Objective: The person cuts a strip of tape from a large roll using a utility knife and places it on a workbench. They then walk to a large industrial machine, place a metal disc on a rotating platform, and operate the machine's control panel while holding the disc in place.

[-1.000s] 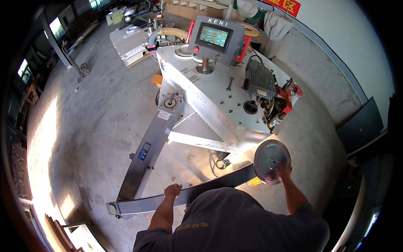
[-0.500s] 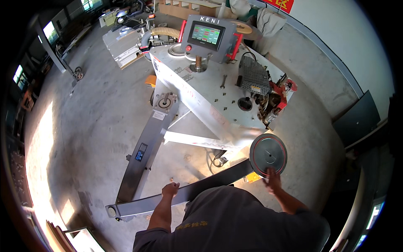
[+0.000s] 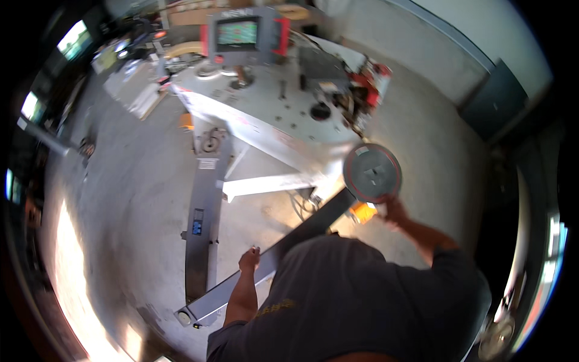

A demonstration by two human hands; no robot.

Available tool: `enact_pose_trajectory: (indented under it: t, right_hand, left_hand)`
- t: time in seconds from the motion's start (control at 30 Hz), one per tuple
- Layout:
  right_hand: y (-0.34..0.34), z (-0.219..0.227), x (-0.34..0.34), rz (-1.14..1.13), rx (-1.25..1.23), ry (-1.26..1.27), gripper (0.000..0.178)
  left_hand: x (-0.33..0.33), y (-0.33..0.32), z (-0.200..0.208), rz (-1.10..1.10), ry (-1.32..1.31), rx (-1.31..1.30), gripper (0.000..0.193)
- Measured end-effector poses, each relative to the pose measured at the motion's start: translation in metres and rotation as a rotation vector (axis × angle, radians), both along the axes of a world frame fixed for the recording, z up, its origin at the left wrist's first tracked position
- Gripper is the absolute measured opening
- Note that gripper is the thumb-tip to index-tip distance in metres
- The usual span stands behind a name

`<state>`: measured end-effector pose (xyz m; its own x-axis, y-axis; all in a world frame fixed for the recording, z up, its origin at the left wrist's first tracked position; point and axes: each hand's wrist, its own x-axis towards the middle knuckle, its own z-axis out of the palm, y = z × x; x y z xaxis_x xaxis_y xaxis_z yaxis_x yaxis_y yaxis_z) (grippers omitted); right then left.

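Observation:
A dark round disc head [image 3: 372, 172] with a red ring sits at the outer end of a jointed grey machine arm [image 3: 232, 288]. My right hand [image 3: 394, 211] is at the disc's near right rim, and motion smears its fingers. My left hand [image 3: 249, 259] is closed, over the edge of the lower arm section; what it holds, if anything, is hidden. The upper arm section [image 3: 202, 187] runs back to a pivot beside the white machine table [image 3: 265, 108]. Beside the disc, below it, an orange-yellow part [image 3: 363, 212] shows.
On the table stand a control panel [image 3: 238, 35] with a lit screen, a dark perforated box [image 3: 322, 69] and a cluster of red and metal parts [image 3: 368, 87]. A dark board [image 3: 496, 99] leans at the right wall. Boxes and equipment [image 3: 132, 84] stand at far left.
My view has turned, so the machine appears shifted up and left and more blurred. The arm and disc look slightly swung. My right hand stays by the disc rim, my left by the arm.

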<state>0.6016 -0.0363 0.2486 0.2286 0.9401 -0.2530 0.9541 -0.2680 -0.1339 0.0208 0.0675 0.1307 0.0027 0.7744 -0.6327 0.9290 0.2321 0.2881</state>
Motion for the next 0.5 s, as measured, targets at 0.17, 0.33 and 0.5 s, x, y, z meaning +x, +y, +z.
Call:
enact_pose_trajectory:
  t: [0.17, 0.33, 0.5]
  right_hand:
    - [-0.088, 0.113, 0.111, -1.063, -0.552, -0.369, 0.079]
    - [-0.093, 0.067, 0.091, -0.958, -0.486, -0.278, 0.078]
    - [-0.038, 0.022, 0.022, -0.68, -0.22, -0.208, 0.075]
  left_hand:
    - [-0.006, -0.002, -0.02, 0.001, -0.05, 0.014, 0.057]
    - [-0.013, 0.001, -0.027, -0.054, -0.066, 0.026, 0.059]
    - [-0.038, 0.001, -0.073, -0.13, -0.179, 0.0, 0.051]
